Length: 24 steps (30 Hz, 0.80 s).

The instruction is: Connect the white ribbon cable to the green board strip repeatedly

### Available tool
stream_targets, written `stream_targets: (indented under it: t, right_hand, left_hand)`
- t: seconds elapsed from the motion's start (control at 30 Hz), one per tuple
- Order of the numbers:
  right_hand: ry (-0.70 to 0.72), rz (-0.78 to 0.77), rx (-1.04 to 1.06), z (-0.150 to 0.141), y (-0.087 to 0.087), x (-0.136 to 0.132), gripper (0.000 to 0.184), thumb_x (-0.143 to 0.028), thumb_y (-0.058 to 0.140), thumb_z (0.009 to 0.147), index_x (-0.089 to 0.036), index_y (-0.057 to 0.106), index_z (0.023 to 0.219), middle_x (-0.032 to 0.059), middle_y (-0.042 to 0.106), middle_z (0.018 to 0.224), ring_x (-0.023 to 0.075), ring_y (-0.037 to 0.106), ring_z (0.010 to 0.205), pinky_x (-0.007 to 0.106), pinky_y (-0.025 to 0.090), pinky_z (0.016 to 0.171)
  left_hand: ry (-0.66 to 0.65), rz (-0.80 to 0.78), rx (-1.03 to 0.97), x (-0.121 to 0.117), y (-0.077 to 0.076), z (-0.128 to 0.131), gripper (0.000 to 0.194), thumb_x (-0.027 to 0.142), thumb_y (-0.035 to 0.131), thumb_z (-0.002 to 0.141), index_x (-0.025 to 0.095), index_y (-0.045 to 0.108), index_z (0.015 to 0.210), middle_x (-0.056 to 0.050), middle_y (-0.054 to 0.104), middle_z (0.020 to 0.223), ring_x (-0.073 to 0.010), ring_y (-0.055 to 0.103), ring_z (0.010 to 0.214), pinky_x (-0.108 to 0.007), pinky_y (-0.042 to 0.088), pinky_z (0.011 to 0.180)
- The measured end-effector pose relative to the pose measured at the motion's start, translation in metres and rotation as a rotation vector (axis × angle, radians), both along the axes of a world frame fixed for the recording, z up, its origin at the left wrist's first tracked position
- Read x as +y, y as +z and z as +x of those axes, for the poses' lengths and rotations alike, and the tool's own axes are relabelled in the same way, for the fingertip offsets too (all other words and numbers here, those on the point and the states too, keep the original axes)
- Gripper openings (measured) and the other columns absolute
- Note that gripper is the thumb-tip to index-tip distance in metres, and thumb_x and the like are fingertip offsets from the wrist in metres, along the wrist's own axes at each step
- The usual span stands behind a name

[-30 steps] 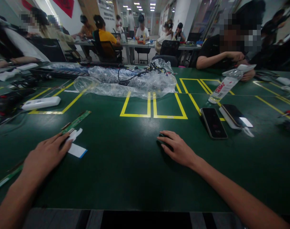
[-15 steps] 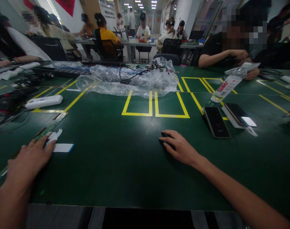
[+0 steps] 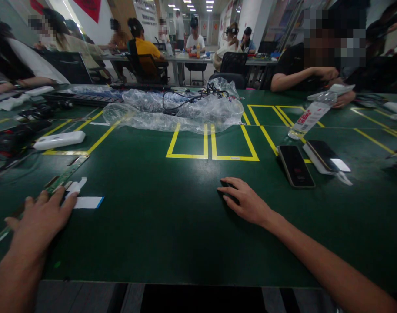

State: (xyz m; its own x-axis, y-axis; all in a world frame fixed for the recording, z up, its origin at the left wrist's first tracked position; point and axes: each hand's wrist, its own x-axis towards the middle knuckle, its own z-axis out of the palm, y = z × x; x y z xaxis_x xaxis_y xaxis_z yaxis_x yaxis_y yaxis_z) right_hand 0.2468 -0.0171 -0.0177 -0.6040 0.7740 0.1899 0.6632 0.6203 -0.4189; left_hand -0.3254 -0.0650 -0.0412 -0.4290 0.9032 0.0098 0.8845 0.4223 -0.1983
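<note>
Two bare hands occupy the near part of a dark green surface (image 3: 159, 234). At lower left, the left hand (image 3: 38, 219) lies palm down with its grip open, the fingers spread across a long, narrow green circuit board (image 3: 69, 171). The board runs diagonally from the left edge of the frame up toward the yellow tape (image 3: 187, 156). The thumb tip lies at a white flat cable (image 3: 88, 202) with a blue end; contact between them cannot be confirmed. Right of centre, the right hand (image 3: 245, 202) lies palm down, its grip open and holding nothing, fingers loosely extended toward the left. Beyond it, at right, is a dark-screened phone (image 3: 296, 166); at middle left, a white elongated device (image 3: 59, 140). Farther back stands a tilted, labelled bottle (image 3: 311, 117). Clear plastic wrap (image 3: 172, 119) spans the upper centre, black cables (image 3: 185, 103) upon it. At upper right sits a person in a dark top (image 3: 291, 65).
</note>
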Motion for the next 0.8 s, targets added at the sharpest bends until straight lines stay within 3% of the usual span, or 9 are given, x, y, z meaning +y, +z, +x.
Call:
stream_targets:
  t: [0.13, 0.27, 0.43, 0.63, 0.8]
  right_hand:
    - [-0.001, -0.002, 0.014, 0.001, 0.000, 0.000, 0.036, -0.027, 0.054, 0.097, -0.025, 0.064, 0.132, 0.0112, 0.054, 0.146, 0.0308, 0.046, 0.137, 0.058, 0.041, 0.110]
    - [-0.004, 0.005, 0.002, 0.000, 0.000, 0.000, 0.036, -0.027, 0.053, 0.098, -0.025, 0.064, 0.132, 0.0113, 0.054, 0.146, 0.0299, 0.046, 0.137, 0.057, 0.041, 0.111]
    - [-0.007, 0.013, -0.012, -0.001, 0.001, -0.001, 0.035, -0.027, 0.052, 0.099, -0.021, 0.064, 0.131, 0.0138, 0.055, 0.145, 0.0295, 0.046, 0.136, 0.055, 0.041, 0.111]
    - [-0.033, 0.017, 0.001, -0.001, -0.001, 0.000, 0.038, -0.029, 0.053, 0.098, -0.023, 0.061, 0.135, 0.0125, 0.053, 0.146, 0.0296, 0.045, 0.138, 0.057, 0.040, 0.111]
    - [-0.065, 0.052, -0.039, -0.003, -0.003, 0.000, 0.047, -0.031, 0.057, 0.095, -0.022, 0.056, 0.141, 0.0145, 0.049, 0.151, 0.0321, 0.041, 0.141, 0.060, 0.035, 0.115]
  left_hand:
    - [-0.121, 0.022, -0.013, 0.003, 0.003, 0.026, 0.065, 0.048, 0.019, 0.101, 0.011, 0.043, 0.150, -0.023, 0.037, 0.157, -0.0470, 0.033, 0.144, -0.071, 0.037, 0.101]
    - [-0.359, -0.003, -0.116, 0.016, 0.008, 0.081, 0.059, 0.040, 0.024, 0.103, 0.013, 0.040, 0.153, -0.018, 0.044, 0.154, -0.0400, 0.038, 0.143, -0.058, 0.039, 0.110]
    - [-0.618, -0.068, -0.172, 0.036, 0.019, 0.168, 0.057, 0.043, 0.034, 0.103, 0.024, 0.035, 0.156, -0.015, 0.034, 0.161, -0.0398, 0.031, 0.148, -0.058, 0.037, 0.112]
    - [-0.946, -0.042, -0.200, 0.051, 0.021, 0.265, 0.055, 0.037, 0.044, 0.103, 0.031, 0.034, 0.156, -0.017, 0.035, 0.160, -0.0404, 0.033, 0.147, -0.059, 0.040, 0.110]
    - [-1.102, 0.042, -0.225, 0.052, 0.015, 0.315, 0.053, 0.036, 0.044, 0.103, 0.027, 0.037, 0.154, -0.020, 0.040, 0.156, -0.0400, 0.037, 0.144, -0.058, 0.041, 0.110]
